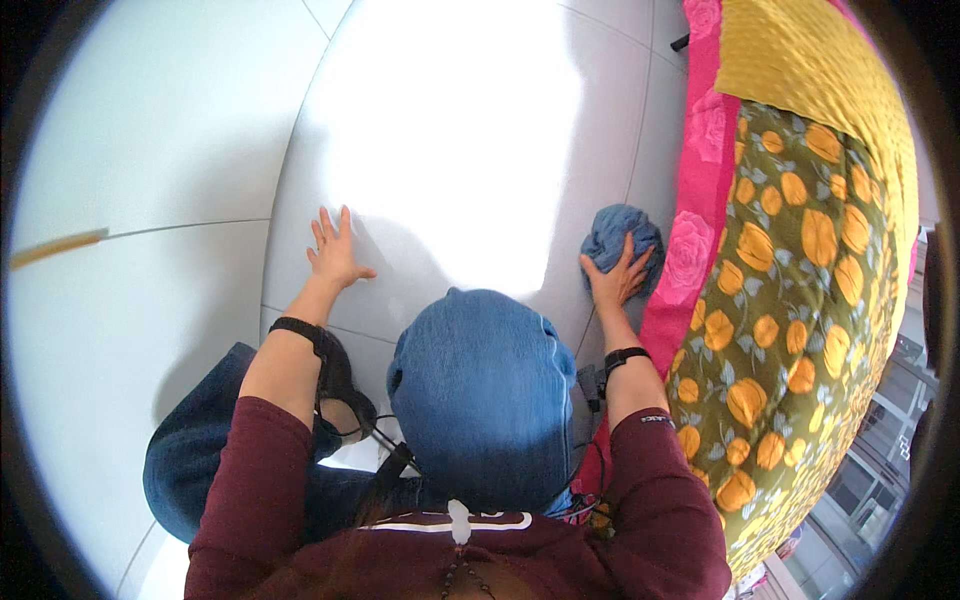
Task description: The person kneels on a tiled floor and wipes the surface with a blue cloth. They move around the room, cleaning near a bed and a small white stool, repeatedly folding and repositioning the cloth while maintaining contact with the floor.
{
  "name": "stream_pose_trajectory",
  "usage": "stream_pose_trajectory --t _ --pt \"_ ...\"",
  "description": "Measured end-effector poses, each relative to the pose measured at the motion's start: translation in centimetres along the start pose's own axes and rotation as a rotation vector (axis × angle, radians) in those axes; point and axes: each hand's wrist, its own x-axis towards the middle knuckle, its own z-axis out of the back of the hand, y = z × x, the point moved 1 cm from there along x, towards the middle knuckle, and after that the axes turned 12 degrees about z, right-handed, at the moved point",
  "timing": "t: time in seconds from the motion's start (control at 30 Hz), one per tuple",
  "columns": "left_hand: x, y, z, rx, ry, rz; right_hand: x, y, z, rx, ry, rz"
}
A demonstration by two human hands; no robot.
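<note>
Under my right hand (pixel 616 283) is a bunched blue cloth (pixel 624 227) on the pale tiled floor (pixel 480 150), close to the bed's pink side. The thumb and fingers spread over the cloth and grip it. My left hand (pixel 334 253) holds nothing, its fingers spread wide over the tiles at the left. Whether its palm touches the floor cannot be told. Between my arms rises a bent knee in blue denim (pixel 484 382). A black strap circles each wrist.
A bed with pink rose-patterned fabric (pixel 688 240), a green quilt with orange flowers (pixel 780 315) and a yellow textured blanket (pixel 810 60) borders the right. At far left a yellowish-brown strip (pixel 60 248) lies on the floor. Bright glare washes out the middle tiles.
</note>
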Motion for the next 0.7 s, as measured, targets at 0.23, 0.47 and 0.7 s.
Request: stream_pose_trajectory --t 0.23,0.47,0.7 --pt "2.5 -0.4 -0.3 0.093 0.024 -0.023 15.0 4.4 -3.0 0.014 -0.112 0.126" --pt "2.5 -0.4 -0.4 0.078 0.023 -0.042 23.6 20.9 -8.3 -0.027 0.215 0.551" --pt "2.4 -0.2 -0.1 0.018 0.058 -0.049 13.4 26.3 -8.5 0.120 0.355 1.047"
